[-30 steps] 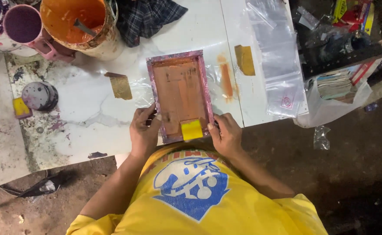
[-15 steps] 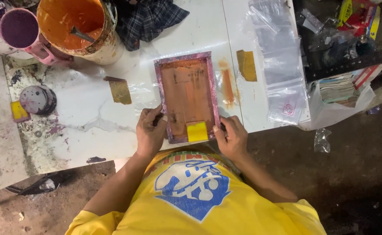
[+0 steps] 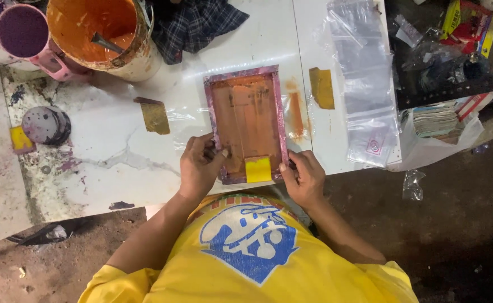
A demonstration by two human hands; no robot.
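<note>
Head view: left hand [image 3: 200, 167] and right hand [image 3: 302, 177] pinch the stiff, light screen-printing frame's [image 3: 247, 121] near corners beside its yellow squeegee [image 3: 258, 169]; ink likely slippery.

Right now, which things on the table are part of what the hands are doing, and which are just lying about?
In use: printing frame, yellow squeegee, left hand and right hand gripping the frame's near corners.

Lying about: orange paint bucket, pink cup, checked cloth, plastic bags, round tin.
</note>
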